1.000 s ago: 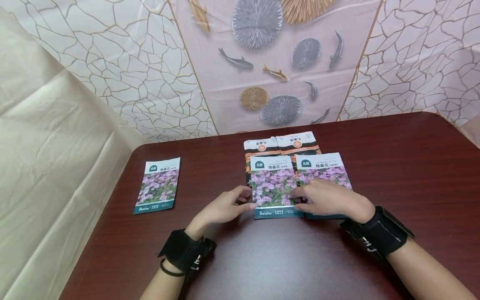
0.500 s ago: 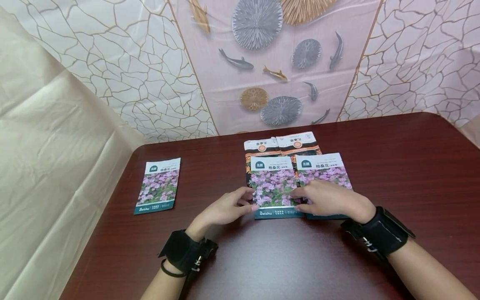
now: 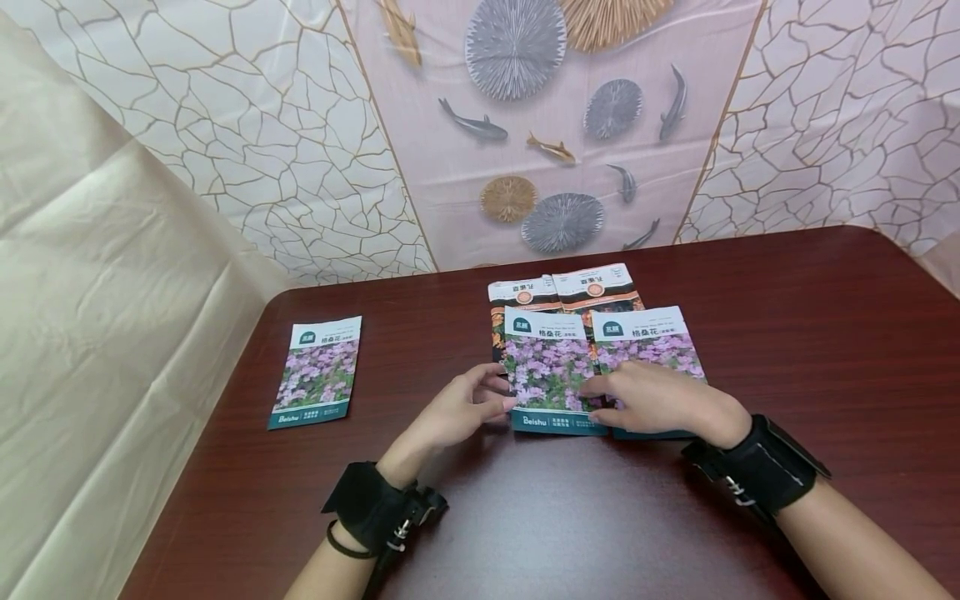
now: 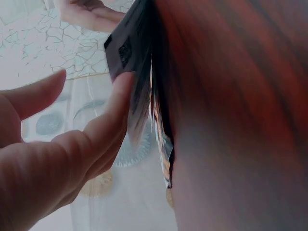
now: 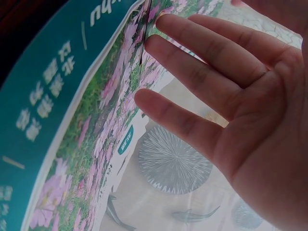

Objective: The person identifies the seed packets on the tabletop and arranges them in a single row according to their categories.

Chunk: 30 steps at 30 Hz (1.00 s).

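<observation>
Nothing clasped in either hand, fingers fairly straight. My left hand (image 3: pixel 453 408) touches the left edge of the middle pink-flower packet (image 3: pixel 551 375); in the left wrist view its thumb stands off the packet. My right hand (image 3: pixel 663 396) lies over the right pink-flower packet (image 3: pixel 652 335), tips at the middle one's right edge; can't tell how hard they press. Tips on opposite edges probably keep it from skidding and set its line. Middle packet looks tilted slightly up off the dark red table (image 3: pixel 825 350), front face up; likely propped partly by what it overlaps. Beyond: two orange-flower packets (image 3: pixel 596 287), lower ends covered by the pink pair. Lone pink packet (image 3: pixel 315 372) well apart, on my left. In the way: right packet sits tight beside the middle one, little finger room. Patterned cloth (image 3: pixel 555 175) behind the table.
</observation>
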### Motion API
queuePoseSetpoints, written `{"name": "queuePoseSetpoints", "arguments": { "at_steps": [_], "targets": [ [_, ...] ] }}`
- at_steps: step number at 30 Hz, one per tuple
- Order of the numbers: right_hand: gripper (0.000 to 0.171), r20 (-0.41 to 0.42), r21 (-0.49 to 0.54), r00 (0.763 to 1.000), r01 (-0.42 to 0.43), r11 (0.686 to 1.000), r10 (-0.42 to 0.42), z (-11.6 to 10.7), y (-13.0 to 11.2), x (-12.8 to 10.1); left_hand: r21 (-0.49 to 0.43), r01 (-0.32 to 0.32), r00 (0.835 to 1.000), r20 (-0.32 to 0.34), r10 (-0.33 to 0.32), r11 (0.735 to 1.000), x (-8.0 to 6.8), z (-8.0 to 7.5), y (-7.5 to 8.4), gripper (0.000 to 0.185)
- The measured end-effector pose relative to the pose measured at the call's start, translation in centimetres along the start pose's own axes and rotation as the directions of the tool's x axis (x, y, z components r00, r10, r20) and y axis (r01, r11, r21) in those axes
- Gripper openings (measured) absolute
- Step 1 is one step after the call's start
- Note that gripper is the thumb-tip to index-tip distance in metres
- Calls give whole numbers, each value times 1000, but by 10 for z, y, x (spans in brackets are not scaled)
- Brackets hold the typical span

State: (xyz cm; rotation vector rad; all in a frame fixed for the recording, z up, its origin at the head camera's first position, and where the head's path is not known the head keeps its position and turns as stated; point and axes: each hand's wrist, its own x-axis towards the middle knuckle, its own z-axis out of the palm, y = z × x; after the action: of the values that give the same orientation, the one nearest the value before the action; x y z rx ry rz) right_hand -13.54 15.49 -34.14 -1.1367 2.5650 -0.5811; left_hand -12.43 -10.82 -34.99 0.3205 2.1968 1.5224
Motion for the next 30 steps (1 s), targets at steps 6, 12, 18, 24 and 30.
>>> {"name": "queuePoseSetpoints", "arguments": {
  "at_steps": [6,12,18,24,30],
  "targets": [
    [29,-55,-13,998,26,1000,-27,1,0,1,-174,48,999,-12,-51,984,1,6,-1,50],
    [25,-167,2,985,-55,998,55,5,1,6,-251,82,996,43,-74,964,2,11,-2,46],
    [27,-258,187,942,-169,968,214,0,3,9,-268,113,992,80,-95,957,1,13,0,45],
    [41,-145,522,917,-248,816,372,-8,8,5,-276,135,989,93,-113,952,0,12,1,49],
    [45,-46,787,914,-216,578,404,-8,15,6,-292,147,988,97,-124,945,0,10,1,53]
  ]
}}
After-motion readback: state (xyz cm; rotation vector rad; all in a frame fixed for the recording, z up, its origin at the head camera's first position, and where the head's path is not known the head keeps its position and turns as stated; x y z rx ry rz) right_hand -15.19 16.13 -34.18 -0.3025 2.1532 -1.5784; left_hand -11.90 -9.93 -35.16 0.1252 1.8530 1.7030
